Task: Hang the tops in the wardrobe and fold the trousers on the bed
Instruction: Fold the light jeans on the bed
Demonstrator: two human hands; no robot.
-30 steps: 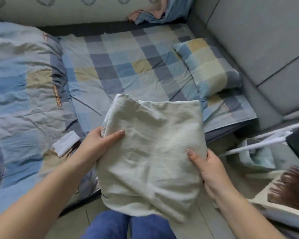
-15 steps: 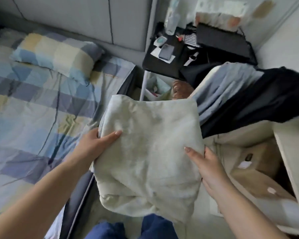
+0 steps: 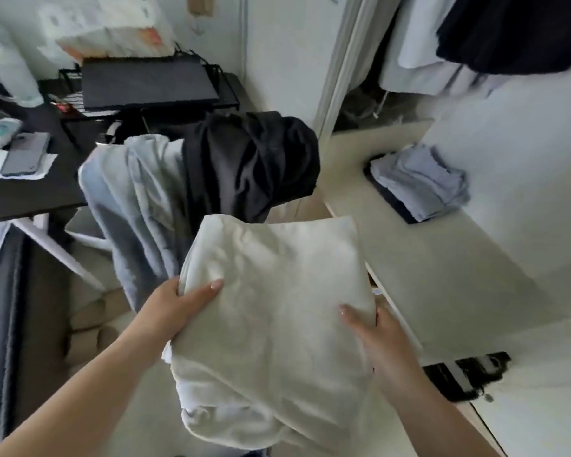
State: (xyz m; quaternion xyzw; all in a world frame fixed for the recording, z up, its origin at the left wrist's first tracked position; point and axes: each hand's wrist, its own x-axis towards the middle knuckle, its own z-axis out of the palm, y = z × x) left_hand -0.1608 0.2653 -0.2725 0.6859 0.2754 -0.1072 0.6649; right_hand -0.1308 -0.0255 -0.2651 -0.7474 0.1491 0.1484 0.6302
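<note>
**Cream folded trousers held in both hands before the wardrobe**

Cream, crinkled cotton trousers, folded into a thick square, are held in the air between both hands. The left hand grips the left edge, thumb on top and fingers curled underneath; the right hand clamps the right edge likewise. Behind them a pale blue garment and a black garment hang draped together. To the right, a folded light blue stack lies on the pale wardrobe shelf. A black desk stands at left.
</note>
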